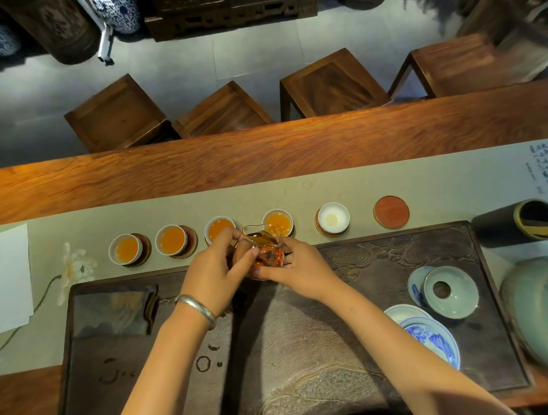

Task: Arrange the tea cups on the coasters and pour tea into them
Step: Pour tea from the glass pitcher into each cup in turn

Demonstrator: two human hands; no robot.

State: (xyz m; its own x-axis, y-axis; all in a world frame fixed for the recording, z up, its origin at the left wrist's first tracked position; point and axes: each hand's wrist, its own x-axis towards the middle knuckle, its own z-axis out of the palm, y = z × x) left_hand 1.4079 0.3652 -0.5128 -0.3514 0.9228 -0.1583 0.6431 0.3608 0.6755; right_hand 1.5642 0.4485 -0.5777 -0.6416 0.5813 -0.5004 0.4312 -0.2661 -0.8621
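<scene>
Both hands [256, 264] are gripping the glass pitcher [265, 251], filling the fourth cup [278, 222]; beyond, one near-empty cup [333, 217] and a bare coaster [391, 211] are waiting.

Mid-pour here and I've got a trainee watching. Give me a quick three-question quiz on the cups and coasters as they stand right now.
1. How many tea cups in the row hold orange tea?
2. True or false: the red coaster at the right end of the row already has a cup on it.
3. What is the glass pitcher held with? A) left hand only B) right hand only C) both hands

Key:
1. Four; the fifth cup is nearly empty.
2. False; it is bare.
3. C
</scene>
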